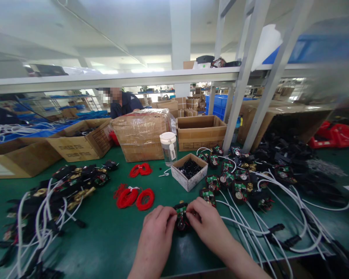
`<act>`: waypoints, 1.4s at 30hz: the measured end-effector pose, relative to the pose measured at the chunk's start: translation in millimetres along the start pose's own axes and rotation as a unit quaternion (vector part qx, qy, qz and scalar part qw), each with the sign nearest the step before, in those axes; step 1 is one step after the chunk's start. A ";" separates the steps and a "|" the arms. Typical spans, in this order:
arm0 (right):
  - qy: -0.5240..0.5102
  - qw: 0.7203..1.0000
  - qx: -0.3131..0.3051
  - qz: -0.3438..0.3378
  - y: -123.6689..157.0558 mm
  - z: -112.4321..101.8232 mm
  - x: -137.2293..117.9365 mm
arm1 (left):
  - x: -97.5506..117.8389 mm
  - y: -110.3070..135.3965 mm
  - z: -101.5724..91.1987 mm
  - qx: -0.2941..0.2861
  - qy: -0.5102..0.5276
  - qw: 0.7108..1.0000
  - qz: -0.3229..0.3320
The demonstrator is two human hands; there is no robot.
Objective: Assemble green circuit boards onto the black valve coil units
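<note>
Lower ctr of the frame, the board unit [181,217] is sitting btwn both hands, on or just over the green desk [104,244], can't tell which. L hand [159,224] is gripping its left edge w/ thumb + fingertips; R hand [206,219] is pinching its right edge, exact part too small to tell. Red wire coils [145,198] are lying left of ctr; a small box [198,179] w/ black bits is standing above the R hand, w/ a lidded bottle [169,150] just behind. Similar units w/ white cables are crowding mid-right [240,192], and another pile w/ cables [75,174] is lying mid-left. Cardboard boxes [142,135] are lining the desk's far side; a co-worker in a dark top [128,104] is leaning behind them, upper left.
</note>
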State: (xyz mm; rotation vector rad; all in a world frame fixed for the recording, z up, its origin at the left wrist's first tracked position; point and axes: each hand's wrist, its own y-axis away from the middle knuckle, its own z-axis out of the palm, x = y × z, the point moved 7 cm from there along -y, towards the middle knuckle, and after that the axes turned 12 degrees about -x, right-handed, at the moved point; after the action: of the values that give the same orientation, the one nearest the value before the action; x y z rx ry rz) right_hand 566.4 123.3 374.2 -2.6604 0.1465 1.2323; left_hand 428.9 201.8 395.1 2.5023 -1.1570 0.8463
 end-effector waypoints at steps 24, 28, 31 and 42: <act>0.166 0.985 0.039 0.018 2.6 11.5 -3.4 | 3.4 1.9 -3.7 0.164 -0.140 0.964 0.153; 0.162 0.985 0.057 0.025 1.8 10.9 -2.9 | 2.3 3.0 -2.3 0.169 -0.130 0.964 0.157; 0.151 0.986 0.064 0.029 0.0 11.1 -0.9 | 0.9 2.6 -1.7 0.171 -0.118 0.966 0.152; 0.076 0.995 0.069 0.012 -2.1 10.6 -0.4 | -15.3 -8.9 -0.4 0.114 0.026 0.991 0.062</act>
State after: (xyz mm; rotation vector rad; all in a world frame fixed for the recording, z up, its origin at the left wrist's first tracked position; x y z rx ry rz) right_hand 558.6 127.8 368.1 -2.6366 0.2792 0.9856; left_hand 427.6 217.1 386.3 2.5889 -1.2746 1.1268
